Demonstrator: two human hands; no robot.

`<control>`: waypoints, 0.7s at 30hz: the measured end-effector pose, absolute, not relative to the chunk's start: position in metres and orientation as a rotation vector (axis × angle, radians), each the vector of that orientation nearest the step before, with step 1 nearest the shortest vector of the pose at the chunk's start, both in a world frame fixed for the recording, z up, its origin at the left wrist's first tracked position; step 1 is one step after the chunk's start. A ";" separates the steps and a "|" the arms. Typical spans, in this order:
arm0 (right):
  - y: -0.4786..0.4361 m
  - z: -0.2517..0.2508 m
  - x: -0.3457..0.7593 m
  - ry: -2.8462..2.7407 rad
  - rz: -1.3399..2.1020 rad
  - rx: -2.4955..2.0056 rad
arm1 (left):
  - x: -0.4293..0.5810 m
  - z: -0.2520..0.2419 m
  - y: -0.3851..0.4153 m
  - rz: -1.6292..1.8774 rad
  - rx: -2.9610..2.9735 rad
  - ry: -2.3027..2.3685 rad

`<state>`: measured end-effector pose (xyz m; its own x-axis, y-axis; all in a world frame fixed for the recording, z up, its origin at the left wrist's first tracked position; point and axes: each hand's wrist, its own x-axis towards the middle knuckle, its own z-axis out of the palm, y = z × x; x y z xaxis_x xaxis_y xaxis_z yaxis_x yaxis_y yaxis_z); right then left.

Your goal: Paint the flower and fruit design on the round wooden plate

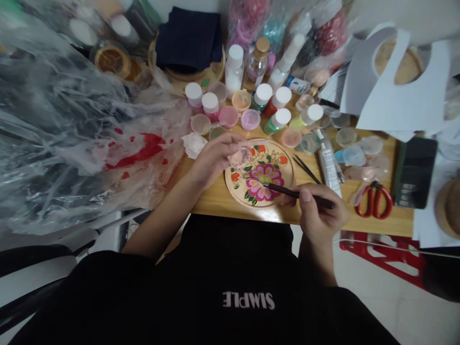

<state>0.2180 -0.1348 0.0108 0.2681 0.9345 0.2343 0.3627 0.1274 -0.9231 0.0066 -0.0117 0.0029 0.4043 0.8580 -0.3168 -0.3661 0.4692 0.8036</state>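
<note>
A round wooden disc (283,184) painted with a pink flower, red buds and green leaves lies near the front edge of the wooden table (223,199). My right hand (321,213) is closed on a thin dark paintbrush (287,191), whose tip rests on the flower's centre. My left hand (215,155) holds a small clear paint cup (240,157) of pale pink paint over the disc's left rim.
Small paint bottles with white caps (282,98) and several open paint cups (228,116) crowd behind the disc. A glue tube (327,160), spare brushes (305,167) and red scissors (375,199) lie right. Crumpled clear plastic (64,129) fills the left. A black phone (413,172) sits far right.
</note>
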 end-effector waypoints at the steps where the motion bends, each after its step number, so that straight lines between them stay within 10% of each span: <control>1: -0.135 0.011 0.219 -1.282 0.650 -1.436 | 0.007 0.003 -0.012 0.862 0.710 0.805; 21: -0.137 0.013 0.222 -1.300 0.606 -1.457 | 0.006 0.003 -0.011 0.838 0.742 0.795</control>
<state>0.2223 -0.1365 0.0129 0.2830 0.9237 0.2582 0.3958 0.1327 -0.9087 0.0061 -0.0110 0.0032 0.4315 0.8498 -0.3029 -0.3465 0.4661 0.8141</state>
